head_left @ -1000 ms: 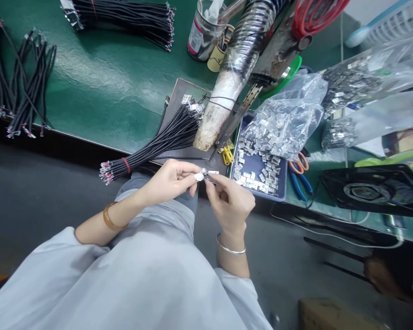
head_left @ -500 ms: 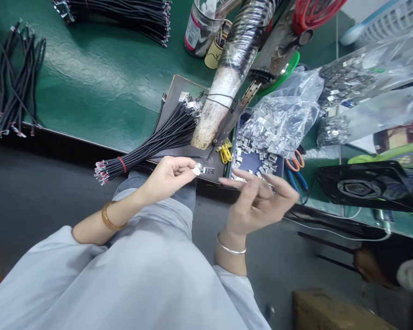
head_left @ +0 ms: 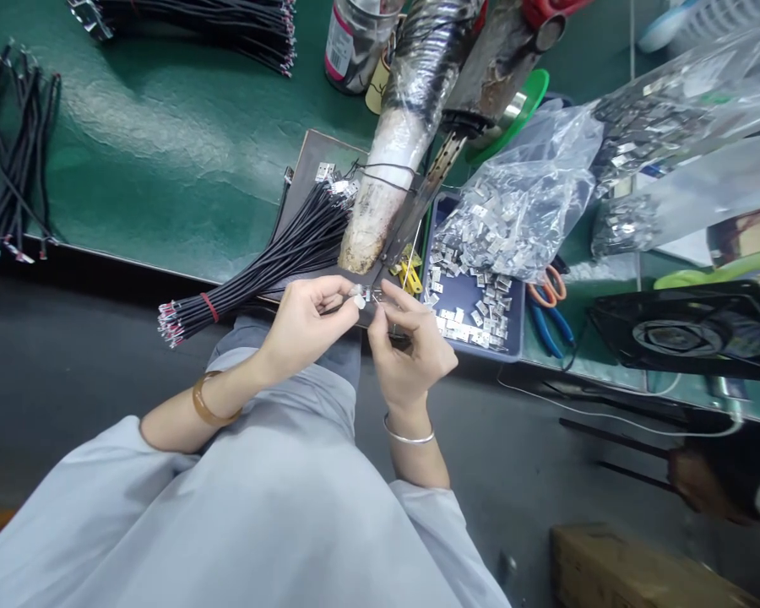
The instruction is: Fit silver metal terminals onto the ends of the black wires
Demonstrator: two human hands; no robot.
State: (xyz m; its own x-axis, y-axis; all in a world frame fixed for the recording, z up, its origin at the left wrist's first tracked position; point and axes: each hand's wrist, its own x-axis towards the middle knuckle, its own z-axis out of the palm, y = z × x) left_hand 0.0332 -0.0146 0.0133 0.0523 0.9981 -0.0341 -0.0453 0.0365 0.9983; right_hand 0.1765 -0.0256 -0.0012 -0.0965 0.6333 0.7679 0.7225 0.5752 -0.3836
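Note:
My left hand [head_left: 317, 321] pinches a small metal USB connector [head_left: 367, 295] between thumb and fingertips. Facing it, my right hand [head_left: 411, 338] has its thumb and fingers closed in a pinch right at the connector; what lies between them is too small to make out. A thin light rod or wire [head_left: 413, 250] slants just above the right fingers. Behind the left hand, a bundle of black cables [head_left: 266, 263] tied with a red band lies across a grey board [head_left: 305, 169]. Over the board stands a soldering iron [head_left: 426, 187] beside a foil-and-plastic-wrapped duct [head_left: 380, 190].
A blue tray [head_left: 465, 301] of loose metal connectors and a plastic bag [head_left: 532, 194] stand right of my hands. Beyond are orange-and-blue pliers [head_left: 550, 317] and a black fan [head_left: 684, 329]. More black cables [head_left: 16, 152] lie at the left; a jar [head_left: 355, 46] stands at the back.
My right hand has moved left from near the tray, and its fingers have closed to meet the connector at my left hand. The left hand still pinches the connector. The view has shifted slightly.

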